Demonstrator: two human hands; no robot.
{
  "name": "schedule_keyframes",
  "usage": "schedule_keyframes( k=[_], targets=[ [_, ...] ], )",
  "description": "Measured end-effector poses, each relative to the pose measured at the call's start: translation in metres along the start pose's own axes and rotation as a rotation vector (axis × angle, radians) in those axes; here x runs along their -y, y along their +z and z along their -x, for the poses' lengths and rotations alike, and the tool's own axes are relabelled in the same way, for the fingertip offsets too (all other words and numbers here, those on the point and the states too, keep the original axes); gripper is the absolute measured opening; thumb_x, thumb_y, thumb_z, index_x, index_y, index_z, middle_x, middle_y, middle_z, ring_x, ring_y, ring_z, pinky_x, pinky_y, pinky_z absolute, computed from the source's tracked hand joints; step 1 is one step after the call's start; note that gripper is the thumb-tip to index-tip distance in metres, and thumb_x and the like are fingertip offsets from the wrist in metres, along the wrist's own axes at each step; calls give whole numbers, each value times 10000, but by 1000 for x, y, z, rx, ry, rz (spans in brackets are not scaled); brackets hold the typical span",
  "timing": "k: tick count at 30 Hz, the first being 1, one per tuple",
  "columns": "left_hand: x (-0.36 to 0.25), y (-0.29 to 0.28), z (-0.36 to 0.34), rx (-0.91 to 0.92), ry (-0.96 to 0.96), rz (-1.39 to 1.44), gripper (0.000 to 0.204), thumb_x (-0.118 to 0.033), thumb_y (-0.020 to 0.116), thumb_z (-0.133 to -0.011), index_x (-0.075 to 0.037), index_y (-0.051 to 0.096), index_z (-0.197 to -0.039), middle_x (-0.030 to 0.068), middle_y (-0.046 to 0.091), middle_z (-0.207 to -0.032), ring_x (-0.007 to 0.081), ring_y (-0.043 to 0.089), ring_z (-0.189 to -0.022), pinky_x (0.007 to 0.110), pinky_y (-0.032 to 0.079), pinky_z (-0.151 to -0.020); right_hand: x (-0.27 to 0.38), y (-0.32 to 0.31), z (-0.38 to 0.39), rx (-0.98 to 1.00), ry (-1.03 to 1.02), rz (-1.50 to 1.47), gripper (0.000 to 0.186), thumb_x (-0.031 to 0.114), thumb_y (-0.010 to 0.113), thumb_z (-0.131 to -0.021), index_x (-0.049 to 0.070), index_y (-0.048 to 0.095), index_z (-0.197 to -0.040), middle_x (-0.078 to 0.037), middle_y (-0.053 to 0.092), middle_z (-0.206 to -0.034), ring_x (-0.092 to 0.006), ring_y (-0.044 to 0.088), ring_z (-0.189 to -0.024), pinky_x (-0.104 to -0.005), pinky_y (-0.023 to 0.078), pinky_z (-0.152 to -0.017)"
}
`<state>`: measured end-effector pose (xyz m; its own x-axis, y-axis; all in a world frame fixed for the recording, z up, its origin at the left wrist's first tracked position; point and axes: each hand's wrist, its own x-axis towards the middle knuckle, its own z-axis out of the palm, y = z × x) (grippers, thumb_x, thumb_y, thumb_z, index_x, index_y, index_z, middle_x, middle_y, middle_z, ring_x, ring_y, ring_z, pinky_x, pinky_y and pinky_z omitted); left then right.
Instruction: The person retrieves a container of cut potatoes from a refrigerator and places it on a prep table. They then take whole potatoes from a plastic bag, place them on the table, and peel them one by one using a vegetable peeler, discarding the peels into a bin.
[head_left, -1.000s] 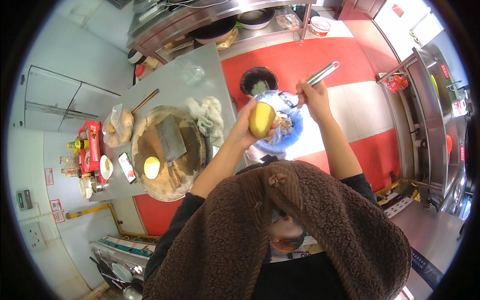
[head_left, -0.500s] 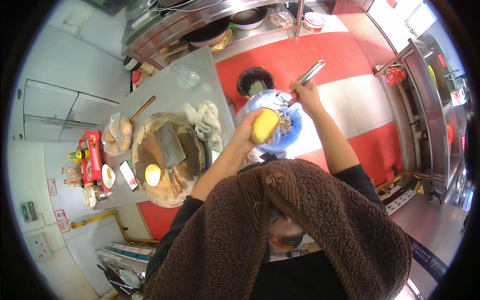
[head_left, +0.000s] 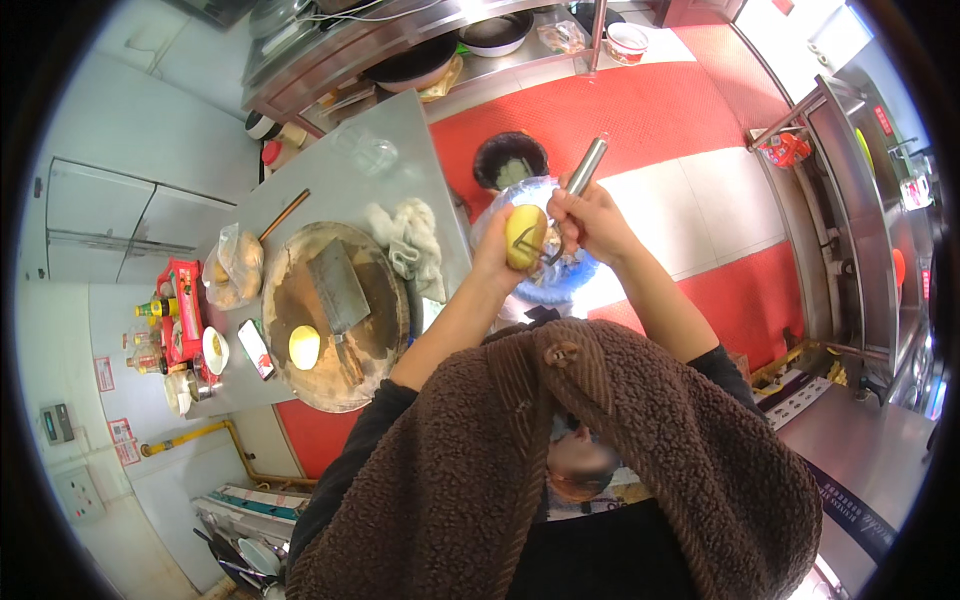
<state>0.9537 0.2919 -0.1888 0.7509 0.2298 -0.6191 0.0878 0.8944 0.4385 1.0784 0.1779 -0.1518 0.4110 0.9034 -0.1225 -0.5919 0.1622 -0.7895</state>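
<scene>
A partly peeled yellow potato sits in my left hand, whose fingers wrap round its left side. My right hand grips a peeler by its silver metal handle, which points up and away. The peeler's dark head lies against the potato's right side. Below both hands stands a blue bin lined with a clear bag, with scraps inside. Just beyond it a black bowl holds pale pieces I cannot make out.
To the left is a metal table with a round chopping board bearing a cleaver and a peeled potato. A cloth, a bag of potatoes and a phone lie around it. Metal shelving stands at the back.
My right hand has moved left and down, bringing the peeler onto the potato. The potato has turned in my left hand, showing a side with skin on it.
</scene>
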Motion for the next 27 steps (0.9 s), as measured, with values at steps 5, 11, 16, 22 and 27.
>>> schedule_keyframes(
  k=[5, 11, 16, 22, 27],
  targets=[
    [6, -5, 12, 102, -60, -68, 426, -468, 436, -882, -68, 559, -964, 96, 589, -752, 244, 576, -590, 353, 472, -481, 3, -42, -27, -201, -274, 145, 186, 111, 557, -866, 19, 496, -716, -42, 497, -594, -108, 481, -433, -261, 487, -385],
    [6, -4, 11, -10, 18, 35, 496, -476, 422, -888, -17, 538, -1039, 116, 594, -842, 252, 600, -711, 378, 531, -604, 18, -37, -14, -303, -360, 114, 137, 92, 548, -875, 47, 419, -892, -50, 503, -663, -102, 476, -443, -264, 478, -369],
    [1, -5, 4, -44, 12, 4, 481, -531, 422, -874, -83, 574, -961, 81, 590, -788, 204, 571, -666, 313, 464, -532, 12, 4, 11, 86, -25, 53, 197, 128, 565, -881, 58, 392, -946, -37, 485, -674, -85, 465, -457, -232, 446, -350],
    [7, -1, 10, 92, -60, 83, 489, -554, 428, -876, -90, 570, -938, 105, 581, -775, 227, 543, -617, 275, 406, -456, 5, -16, -11, -2, -94, 19, 163, 137, 556, -884, 59, 412, -881, -38, 486, -669, -81, 458, -457, -224, 459, -373],
    [11, 2, 20, 284, -121, 47, 482, -518, 396, -910, -75, 539, -1035, 149, 588, -873, 257, 561, -668, 293, 454, -498, 14, -47, -30, -288, -320, 216, 151, 85, 514, -885, 75, 375, -827, -39, 480, -665, -86, 452, -461, -234, 474, -406]
  ],
)
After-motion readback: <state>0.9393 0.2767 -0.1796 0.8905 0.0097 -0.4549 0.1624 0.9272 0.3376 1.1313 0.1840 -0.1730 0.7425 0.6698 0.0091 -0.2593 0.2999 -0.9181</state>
